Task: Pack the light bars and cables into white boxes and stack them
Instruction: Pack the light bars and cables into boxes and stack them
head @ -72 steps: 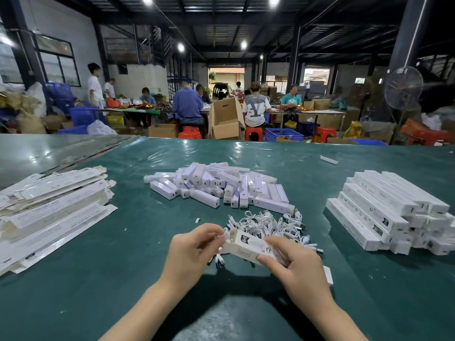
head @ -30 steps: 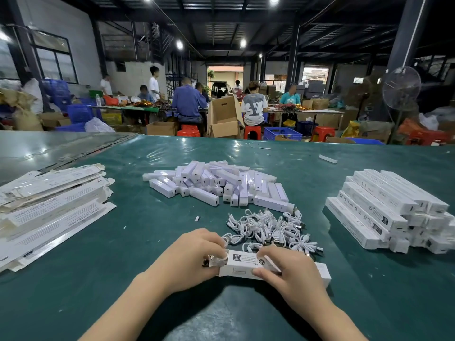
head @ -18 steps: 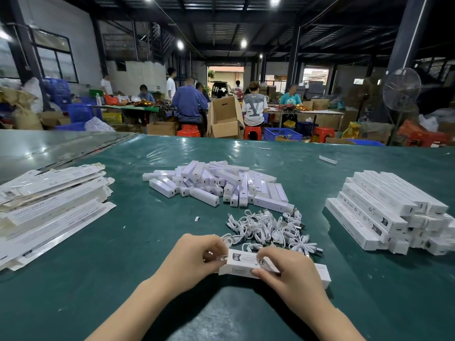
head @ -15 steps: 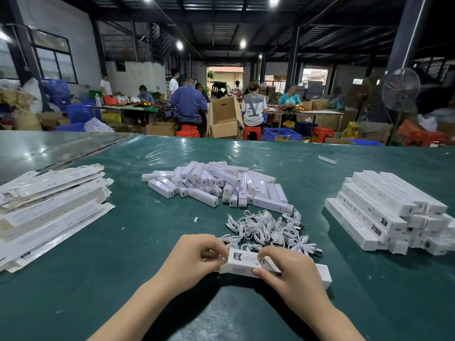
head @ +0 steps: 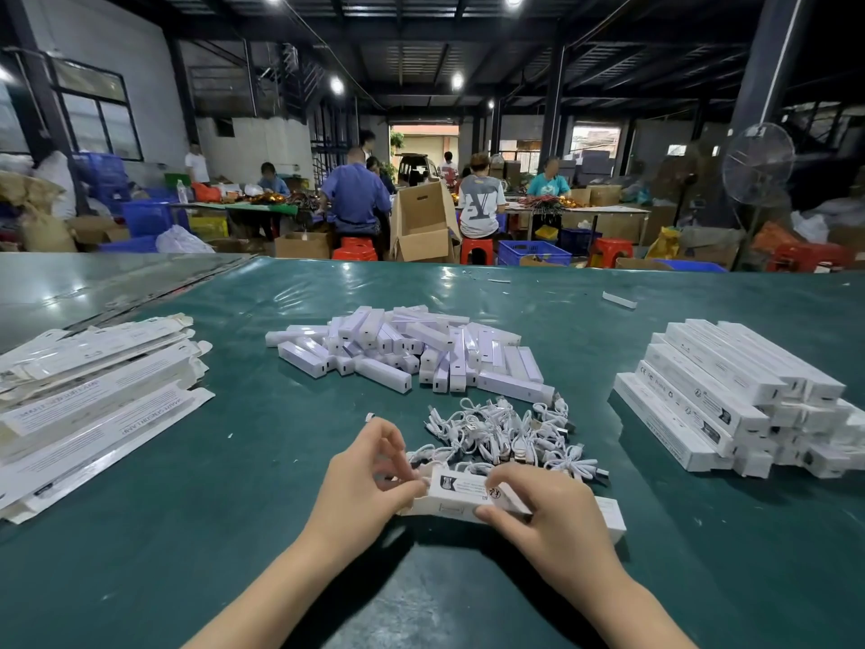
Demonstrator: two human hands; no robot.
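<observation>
A long white box [head: 461,493] lies on the green table just in front of me. My right hand [head: 538,512] grips it across its middle. My left hand [head: 362,480] is at its left end, thumb and fingertips pinching the end flap. Behind the box lies a tangle of white cables [head: 505,433]. Farther back is a heap of loose white light bars [head: 407,348]. Packed white boxes [head: 730,395] are stacked at the right. Flat, unfolded box blanks [head: 89,395] are piled at the left.
The green table [head: 234,508] runs back to a far edge, with a stray white piece [head: 619,299] near it. Beyond it, several people sit at tables among cardboard cartons, blue crates and red stools. A standing fan [head: 758,163] is at the right.
The box came down from a tilted hold to lie flat on the table. My left hand stayed at its left end working the flap; my right hand kept its grip.
</observation>
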